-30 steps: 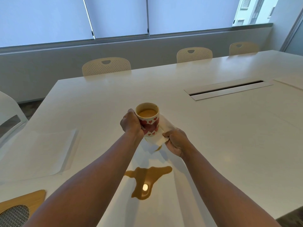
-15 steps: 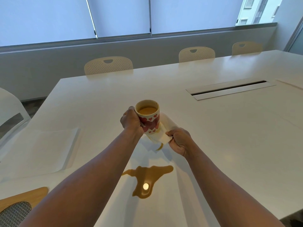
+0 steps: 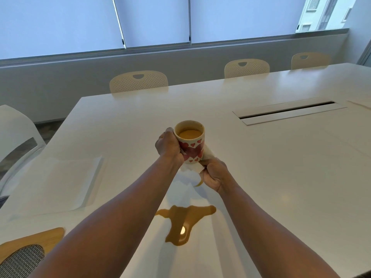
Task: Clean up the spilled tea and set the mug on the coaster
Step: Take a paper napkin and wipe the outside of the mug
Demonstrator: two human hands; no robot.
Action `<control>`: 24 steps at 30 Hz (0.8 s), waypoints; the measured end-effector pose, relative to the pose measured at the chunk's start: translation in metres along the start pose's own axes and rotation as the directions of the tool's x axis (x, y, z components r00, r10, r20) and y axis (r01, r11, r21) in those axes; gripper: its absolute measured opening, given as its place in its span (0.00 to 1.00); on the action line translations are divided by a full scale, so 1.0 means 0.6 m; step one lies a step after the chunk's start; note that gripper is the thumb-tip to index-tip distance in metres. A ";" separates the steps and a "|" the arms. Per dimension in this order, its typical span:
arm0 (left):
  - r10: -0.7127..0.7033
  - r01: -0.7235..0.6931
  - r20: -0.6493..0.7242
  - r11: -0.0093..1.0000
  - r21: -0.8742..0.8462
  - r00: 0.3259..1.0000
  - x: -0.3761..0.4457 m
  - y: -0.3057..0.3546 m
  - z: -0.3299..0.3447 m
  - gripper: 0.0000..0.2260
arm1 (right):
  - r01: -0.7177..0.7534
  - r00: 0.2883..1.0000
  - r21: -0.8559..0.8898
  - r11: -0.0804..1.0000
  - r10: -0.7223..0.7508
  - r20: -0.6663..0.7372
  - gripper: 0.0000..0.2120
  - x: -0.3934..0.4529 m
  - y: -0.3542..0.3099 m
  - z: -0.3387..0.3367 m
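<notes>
A long white bench (image 3: 261,177) fills most of the frame, glossy, with a slotted cable hatch (image 3: 289,112) at upper right. Cream perforated chairs (image 3: 138,81) line its far edge under a grey wall and drawn window blinds (image 3: 152,19). At centre, the left hand (image 3: 169,146) curls its fingers round a heart-patterned mug (image 3: 190,144) of tea, held above the bench. The right hand (image 3: 213,174) grips a white paper towel (image 3: 192,167) against the mug's base. A brown tea puddle (image 3: 180,223) lies lower centre. A wooden coaster (image 3: 38,238) sits at lower left.
</notes>
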State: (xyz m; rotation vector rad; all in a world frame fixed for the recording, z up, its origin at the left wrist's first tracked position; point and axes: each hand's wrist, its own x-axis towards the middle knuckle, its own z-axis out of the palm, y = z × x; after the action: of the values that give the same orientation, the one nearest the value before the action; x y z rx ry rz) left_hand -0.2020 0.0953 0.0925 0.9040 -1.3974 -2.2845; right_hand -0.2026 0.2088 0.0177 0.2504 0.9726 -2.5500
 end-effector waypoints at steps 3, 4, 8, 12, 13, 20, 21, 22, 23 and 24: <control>0.007 -0.006 -0.019 1.000 0.016 1.000 0.004 0.004 -0.003 0.06 | -0.018 0.999 0.006 1.000 0.017 0.045 0.24 -0.003 0.005 -0.001; 0.007 -0.007 -0.028 1.000 0.020 1.000 0.006 0.005 -0.004 0.06 | -0.023 0.999 -0.005 1.000 0.024 0.044 0.24 -0.004 0.007 -0.002; 0.012 -0.010 -0.048 0.999 0.034 0.999 0.011 0.009 -0.009 0.09 | -0.061 0.997 -0.053 0.997 0.063 0.041 0.24 -0.003 0.001 -0.019; 0.008 -0.008 -0.054 1.000 0.011 0.999 0.014 0.013 -0.014 0.08 | -0.072 0.996 -0.101 0.992 0.077 0.043 0.25 -0.003 -0.027 -0.034; 0.008 -0.007 -0.054 1.000 0.006 0.999 0.014 0.012 -0.015 0.07 | -0.071 0.997 -0.103 0.992 0.075 0.028 0.25 -0.002 -0.033 -0.038; -0.004 0.006 -0.037 0.999 0.031 0.999 0.008 0.012 -0.008 0.06 | -0.033 0.999 -0.108 0.994 0.029 -0.042 0.26 0.006 -0.045 -0.037; -0.008 0.009 -0.034 0.999 0.030 0.999 0.006 0.011 -0.007 0.06 | -0.022 0.999 -0.107 0.994 0.018 -0.034 0.25 0.007 -0.044 -0.033; -0.011 0.012 -0.031 1.000 0.024 0.999 0.004 0.010 -0.005 0.05 | -0.011 1.000 -0.103 0.995 0.008 -0.021 0.25 0.008 -0.042 -0.028; -0.014 0.014 -0.028 1.000 0.015 1.000 0.001 0.009 -0.003 0.05 | -0.002 1.000 -0.092 0.996 0.002 -0.004 0.24 0.009 -0.039 -0.024; -0.018 0.018 -0.024 1.000 0.005 1.000 -0.002 0.009 -0.001 0.05 | 0.004 1.000 -0.076 0.997 -0.003 0.011 0.23 0.010 -0.035 -0.019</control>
State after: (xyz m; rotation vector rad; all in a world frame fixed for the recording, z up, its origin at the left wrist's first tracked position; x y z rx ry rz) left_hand -0.2011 0.0927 0.0975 0.9461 -1.3917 -2.2762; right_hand -0.2167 0.2289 0.0197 0.2139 1.0638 -2.5089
